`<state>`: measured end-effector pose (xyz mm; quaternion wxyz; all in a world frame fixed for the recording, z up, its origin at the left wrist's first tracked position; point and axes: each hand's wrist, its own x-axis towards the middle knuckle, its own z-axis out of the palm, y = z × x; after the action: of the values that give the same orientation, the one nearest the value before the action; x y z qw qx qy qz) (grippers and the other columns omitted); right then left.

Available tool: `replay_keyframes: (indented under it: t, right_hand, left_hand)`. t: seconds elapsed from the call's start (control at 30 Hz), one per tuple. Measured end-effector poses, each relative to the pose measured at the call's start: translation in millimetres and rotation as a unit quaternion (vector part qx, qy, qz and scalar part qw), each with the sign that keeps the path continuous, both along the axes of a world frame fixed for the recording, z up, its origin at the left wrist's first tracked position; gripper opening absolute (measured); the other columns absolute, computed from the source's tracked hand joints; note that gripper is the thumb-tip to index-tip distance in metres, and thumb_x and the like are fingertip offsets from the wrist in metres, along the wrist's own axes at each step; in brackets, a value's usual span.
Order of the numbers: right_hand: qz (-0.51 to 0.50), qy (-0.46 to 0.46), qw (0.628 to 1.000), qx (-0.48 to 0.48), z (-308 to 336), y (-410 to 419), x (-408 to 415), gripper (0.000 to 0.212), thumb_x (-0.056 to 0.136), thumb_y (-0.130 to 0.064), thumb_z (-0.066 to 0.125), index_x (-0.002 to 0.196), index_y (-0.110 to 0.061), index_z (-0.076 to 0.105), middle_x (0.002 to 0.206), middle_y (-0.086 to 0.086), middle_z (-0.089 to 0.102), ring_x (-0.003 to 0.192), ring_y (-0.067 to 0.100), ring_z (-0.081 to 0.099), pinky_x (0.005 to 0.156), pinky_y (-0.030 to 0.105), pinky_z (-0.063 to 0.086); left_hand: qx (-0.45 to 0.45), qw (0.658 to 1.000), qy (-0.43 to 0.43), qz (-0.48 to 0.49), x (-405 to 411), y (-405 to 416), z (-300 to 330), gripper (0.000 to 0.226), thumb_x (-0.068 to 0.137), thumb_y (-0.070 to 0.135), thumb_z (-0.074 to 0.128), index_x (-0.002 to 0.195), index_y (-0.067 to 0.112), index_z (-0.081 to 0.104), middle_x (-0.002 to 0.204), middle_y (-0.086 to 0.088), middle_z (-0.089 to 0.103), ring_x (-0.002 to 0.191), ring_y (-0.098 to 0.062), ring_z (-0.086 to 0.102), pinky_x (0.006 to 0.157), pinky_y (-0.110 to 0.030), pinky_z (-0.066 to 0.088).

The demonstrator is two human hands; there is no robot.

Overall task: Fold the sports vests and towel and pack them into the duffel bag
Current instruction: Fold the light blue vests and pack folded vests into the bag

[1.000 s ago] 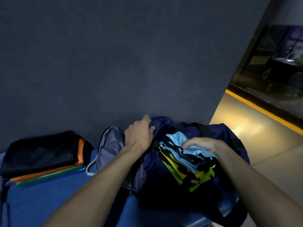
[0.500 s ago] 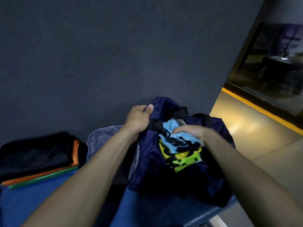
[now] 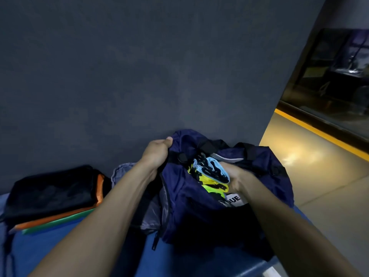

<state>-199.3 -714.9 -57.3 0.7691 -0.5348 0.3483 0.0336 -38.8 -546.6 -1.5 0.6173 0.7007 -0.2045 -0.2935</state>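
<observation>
**Duffel bag, part-packed, with folded garments to its left**

Duffel bag: navy fabric, mouth open, standing on a blue surface against a dark grey wall. Black carry straps show along its far rim; a zip pull hangs at its near left corner.

Left hand: fingers and thumb curled round the bag's upper left edge, holding that edge up and apart from the rest of the opening.

Right hand: inside the bag's mouth, resting against a folded bundle of vests. Its fingers are hidden behind the fabric, so the grip cannot be judged.

Folded bundle of vests: light blue, yellow and lime green layers with black trim, sitting in the bag's opening, touching the right hand. A white label with dark letters shows just below it.

Folded stack: black fabric on top, orange and green layers beneath, lying on the blue surface, well left of the bag.

Grey cloth: crumpled between the stack and the bag, partly behind the left forearm.
</observation>
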Motion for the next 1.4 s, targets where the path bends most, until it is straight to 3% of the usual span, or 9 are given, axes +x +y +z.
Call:
replay_keyframes:
  t: [0.27,0.4,0.47,0.53,0.63,0.83,0.93,1.2,1.4]
  right_hand:
    - [0.126,0.142,0.975,-0.112,37,-24,-32,0.022,0.099,-0.012,0.055,0.094,-0.001,0.073,0.09,0.013,0.074,0.074,0.022,0.072,0.072,0.034,0.058]
    - [0.104,0.099,0.987,-0.072,33,-14,-25,0.02,0.081,-0.017,0.064,0.078,-0.004,0.079,0.086,0.013,0.076,0.071,0.022,0.073,0.069,0.034,0.06]
    - [0.102,0.084,0.989,-0.061,30,-13,-24,0.02,0.078,-0.018,0.065,0.076,-0.004,0.079,0.085,0.013,0.076,0.07,0.022,0.073,0.067,0.034,0.061]
    - [0.09,0.078,0.991,-0.06,31,-13,-24,0.021,0.077,-0.02,0.065,0.073,-0.005,0.079,0.084,0.013,0.076,0.07,0.022,0.074,0.063,0.033,0.06]
    - [0.086,0.075,0.992,-0.058,30,-9,-26,0.025,0.078,-0.023,0.067,0.081,-0.003,0.081,0.094,0.015,0.077,0.079,0.025,0.075,0.071,0.037,0.06]
    - [0.012,0.042,0.998,-0.042,18,-1,-26,0.023,0.082,-0.021,0.065,0.089,-0.004,0.077,0.095,0.016,0.075,0.079,0.025,0.073,0.074,0.036,0.06]
    - [-0.03,0.039,0.995,-0.089,-3,13,-10,0.018,0.094,-0.019,0.062,0.097,-0.004,0.071,0.096,0.019,0.072,0.08,0.027,0.069,0.073,0.037,0.057]
    - [0.035,0.057,0.977,-0.202,2,34,-20,0.043,0.084,-0.033,0.079,0.122,-0.015,0.07,0.112,0.01,0.076,0.106,0.028,0.072,0.103,0.046,0.052]
    - [0.03,0.066,0.934,-0.351,25,55,-22,0.016,0.092,-0.031,0.068,0.102,-0.018,0.07,0.099,0.001,0.072,0.078,0.011,0.065,0.07,0.025,0.05]
  left_hand:
    - [0.072,0.984,-0.16,-0.007,7,-9,-14,0.034,0.106,0.038,0.048,0.092,0.009,0.061,0.098,-0.012,0.066,0.096,-0.029,0.063,0.077,-0.034,0.042]
    - [0.022,0.83,-0.558,0.02,-25,14,11,0.017,0.096,0.034,0.059,0.109,0.022,0.06,0.115,-0.002,0.054,0.107,-0.027,0.05,0.094,-0.043,0.045]
    - [-0.01,0.779,-0.599,-0.183,-41,29,26,0.023,0.092,0.051,0.06,0.098,0.029,0.062,0.102,0.009,0.059,0.1,-0.017,0.054,0.094,-0.043,0.044]
    - [0.161,0.692,-0.614,-0.345,-52,35,24,0.05,0.082,0.076,0.057,0.102,0.03,0.064,0.102,0.013,0.061,0.102,-0.013,0.048,0.096,-0.039,0.036]
    - [0.245,0.598,-0.675,-0.355,-54,42,2,0.058,0.077,0.077,0.062,0.106,0.028,0.067,0.106,0.011,0.059,0.106,-0.015,0.039,0.091,-0.036,0.028]
    - [-0.069,0.759,-0.542,-0.355,-53,62,3,0.02,0.086,0.043,0.078,0.088,0.024,0.072,0.092,0.014,0.061,0.092,-0.008,0.05,0.083,-0.024,0.041]
    - [-0.14,0.785,-0.496,-0.344,-61,64,18,0.017,0.083,0.035,0.083,0.086,0.021,0.074,0.094,0.013,0.063,0.095,-0.01,0.056,0.086,-0.023,0.043]
    - [0.036,0.683,-0.656,-0.32,-54,74,7,0.033,0.077,0.063,0.076,0.089,0.034,0.065,0.097,0.017,0.048,0.095,-0.006,0.038,0.079,-0.027,0.03]
    - [0.098,0.712,-0.605,-0.343,-82,56,26,0.04,0.1,0.061,0.039,0.115,0.032,0.062,0.113,0.015,0.058,0.104,-0.009,0.044,0.099,-0.037,0.037]
